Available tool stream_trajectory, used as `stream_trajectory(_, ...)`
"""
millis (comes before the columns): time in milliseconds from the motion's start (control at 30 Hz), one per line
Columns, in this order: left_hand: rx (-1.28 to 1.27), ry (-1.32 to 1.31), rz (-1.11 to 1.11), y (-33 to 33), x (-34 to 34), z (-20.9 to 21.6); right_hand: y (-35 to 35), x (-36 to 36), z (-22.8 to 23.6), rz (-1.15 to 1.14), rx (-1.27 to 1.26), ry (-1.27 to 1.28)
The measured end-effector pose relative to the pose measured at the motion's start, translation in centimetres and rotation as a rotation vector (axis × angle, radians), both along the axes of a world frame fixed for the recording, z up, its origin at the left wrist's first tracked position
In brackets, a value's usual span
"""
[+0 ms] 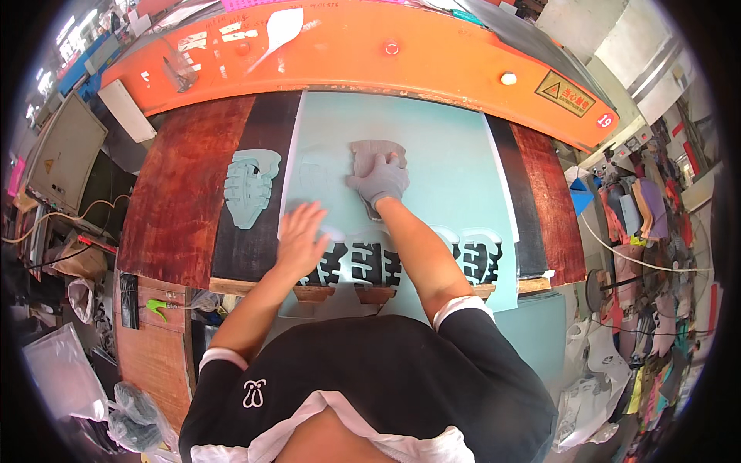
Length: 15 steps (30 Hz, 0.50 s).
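A pale mint-green sheet (444,170) lies on the black cutting board, with a row of shoe-upper-shaped cutouts (367,262) along its near side showing black beneath. My right hand (384,179), in a grey glove, grips a grey-brown cutting die (369,153) on the middle of the sheet. The glove hides much of the die. My bare left hand (302,239) rests at the sheet's left edge, fingers stretched and slightly apart, holding nothing. Left of the sheet, cut mint-green upper pieces (251,189) lie on the black board, apparently stacked.
The orange beam of a press (332,58) spans the far side of the board, with a white button (508,79) and a yellow warning plate (566,92). Reddish-brown board (185,185) flanks the black surface. Colourful scraps (641,208) hang at right. A green clip (158,307) lies lower left.
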State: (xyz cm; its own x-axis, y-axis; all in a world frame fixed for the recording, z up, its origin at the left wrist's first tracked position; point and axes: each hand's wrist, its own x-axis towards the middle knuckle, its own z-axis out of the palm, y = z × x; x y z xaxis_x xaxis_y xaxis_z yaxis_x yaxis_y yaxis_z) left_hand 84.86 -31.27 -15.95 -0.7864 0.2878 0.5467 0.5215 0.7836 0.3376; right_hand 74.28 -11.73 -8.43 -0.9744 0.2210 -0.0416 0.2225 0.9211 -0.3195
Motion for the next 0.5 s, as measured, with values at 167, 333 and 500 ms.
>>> stream_trajectory(167, -0.176, -0.031, -0.067, 3.5, -1.2, -1.7, 1.2, 0.4, -0.9, -0.023, -0.094, 0.074)
stream_trajectory(333, -0.154, 0.020, -0.062, 3.1, -0.1, -2.9, 6.4, 1.0, -2.1, 0.078, -0.961, 0.224)
stream_trajectory(500, -0.134, 0.008, -0.046, 3.3, 0.2, -3.0, 10.4, 1.7, -2.0, 0.010, -0.512, 0.481)
